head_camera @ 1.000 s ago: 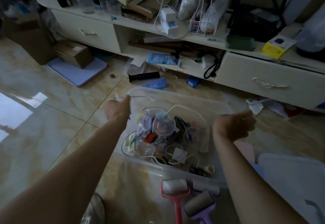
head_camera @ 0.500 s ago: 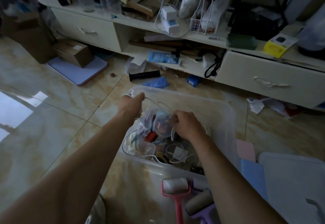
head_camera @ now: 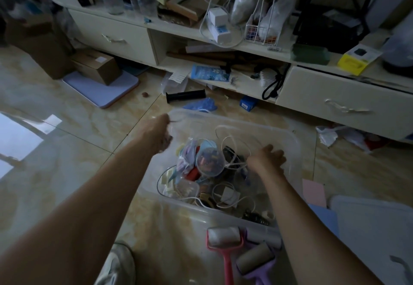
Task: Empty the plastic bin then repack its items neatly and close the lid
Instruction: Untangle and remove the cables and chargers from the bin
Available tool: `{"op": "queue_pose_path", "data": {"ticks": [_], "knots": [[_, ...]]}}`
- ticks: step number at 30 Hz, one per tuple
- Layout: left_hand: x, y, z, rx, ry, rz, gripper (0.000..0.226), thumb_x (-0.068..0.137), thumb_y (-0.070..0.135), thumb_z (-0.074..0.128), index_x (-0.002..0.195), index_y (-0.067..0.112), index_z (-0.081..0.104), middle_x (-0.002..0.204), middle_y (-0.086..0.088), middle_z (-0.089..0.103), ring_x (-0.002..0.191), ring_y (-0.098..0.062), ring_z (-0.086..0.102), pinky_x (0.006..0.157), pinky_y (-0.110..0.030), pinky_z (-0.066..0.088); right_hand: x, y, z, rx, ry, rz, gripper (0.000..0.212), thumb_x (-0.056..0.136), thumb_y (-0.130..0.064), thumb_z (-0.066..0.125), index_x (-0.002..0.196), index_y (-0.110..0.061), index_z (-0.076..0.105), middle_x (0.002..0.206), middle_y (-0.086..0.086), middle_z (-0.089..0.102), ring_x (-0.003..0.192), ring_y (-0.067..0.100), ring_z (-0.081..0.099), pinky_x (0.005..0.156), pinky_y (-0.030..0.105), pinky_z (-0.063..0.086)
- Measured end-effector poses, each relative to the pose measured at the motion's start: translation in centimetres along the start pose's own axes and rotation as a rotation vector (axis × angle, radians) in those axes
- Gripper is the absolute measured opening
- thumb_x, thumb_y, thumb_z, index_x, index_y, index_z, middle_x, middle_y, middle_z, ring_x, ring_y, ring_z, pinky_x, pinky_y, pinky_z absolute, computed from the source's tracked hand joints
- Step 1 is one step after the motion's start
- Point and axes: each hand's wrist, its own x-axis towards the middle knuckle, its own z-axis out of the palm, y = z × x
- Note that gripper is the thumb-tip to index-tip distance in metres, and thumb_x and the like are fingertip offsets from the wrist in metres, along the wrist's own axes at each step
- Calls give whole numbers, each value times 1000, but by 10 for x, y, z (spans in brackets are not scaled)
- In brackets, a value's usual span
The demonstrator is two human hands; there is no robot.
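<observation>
Clear plastic bin [head_camera: 288, 141] sits on the beige marble-look floor tiles [head_camera: 67, 132] w/ lid off, loaded w/ white cables [head_camera: 225, 195], a round clear tub of small coloured bits [head_camera: 210, 160] & other odds. Left hand [head_camera: 159, 128] is stretched out to the bin's far-left corner, fingers curled at the rim, but can't tell if it's actually gripping; right hand [head_camera: 267, 157] is down inside over the heap, fingers loose & spread, nothing clearly held. Pink-handled lint roller [head_camera: 224, 240] & purple one [head_camera: 254, 260] lie just this side of the bin.
</observation>
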Motion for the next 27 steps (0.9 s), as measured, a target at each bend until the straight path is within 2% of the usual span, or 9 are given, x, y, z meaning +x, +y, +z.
{"op": "queue_pose_path", "data": {"ticks": [2, 4, 7, 10, 13, 17, 19, 23, 27], "knots": [[-17, -2, 2, 242, -375, -100, 14, 86, 24, 57, 80, 11, 55, 71, -8, 60, 51, -17, 61, 52, -22, 48, -8, -12, -5, 35, 252, -181, 85, 91, -15, 62, 158, -12, 9, 160, 22, 7, 147, 39, 16, 117, 52, 29], [-29, -6, 5, 339, -675, -195, 17, 86, 24, 60, 81, 7, 61, 73, -12, 65, 56, -20, 63, 55, -24, 53, -12, -24, -6, 209, 455, -531, 67, 88, -1, 55, 151, -9, 32, 154, 19, 31, 142, 31, 31, 113, 47, 38], [-37, -13, 6, 297, -1013, -259, 22, 82, 21, 65, 97, 6, 58, 93, -18, 60, 70, -25, 58, 66, -32, 53, -25, -41, -3, 367, 171, -902, 52, 91, -3, 41, 139, -17, 55, 154, 7, 41, 144, 17, 32, 117, 34, 31], [-47, -14, 6, 72, -1480, -288, 19, 89, 17, 52, 100, 3, 57, 98, -20, 58, 70, -25, 61, 64, -30, 54, -28, -39, 13, 293, -74, -969, 45, 92, -16, 38, 129, -15, 65, 158, 9, 37, 150, 22, 23, 121, 35, 18], [-50, -13, 9, -260, -1699, -265, 36, 88, 14, 52, 122, 1, 49, 102, -22, 55, 66, -24, 65, 55, -27, 53, -20, -27, 37, 238, -239, -928, 52, 96, -45, 34, 131, -17, 60, 137, 17, 59, 131, 31, 53, 112, 51, 39], [-34, -5, 17, -574, -1432, 32, 64, 87, 20, 53, 148, 21, 36, 122, -13, 58, 68, -12, 59, 63, -20, 52, -22, -20, 32, 469, -354, -680, 75, 96, -69, 23, 83, -12, 69, 84, 7, 74, 88, 27, 70, 96, 46, 48], [-27, -9, 24, -735, -1144, 58, 58, 89, 18, 52, 146, 20, 40, 135, -16, 56, 76, -16, 63, 73, -25, 56, -22, -22, 29, 351, -329, -709, 54, 98, -56, 37, 74, -18, 66, 77, 3, 72, 83, 25, 69, 90, 42, 49], [-25, -27, 49, -935, -645, 94, 47, 92, 10, 61, 136, 15, 47, 117, -19, 63, 106, -30, 68, 96, -37, 53, -25, -37, 22, -184, -434, -697, 8, 90, -35, 64, 95, -31, 70, 101, -3, 73, 94, 19, 68, 87, 35, 55], [-36, -35, 58, -441, -238, 532, 42, 88, -3, 60, 126, 15, 53, 82, -10, 58, 72, -19, 61, 60, -25, 51, -36, -50, 16, -483, -400, -547, 43, 87, -43, 72, 115, -11, 67, 113, 8, 67, 103, 25, 64, 80, 34, 48]]}}
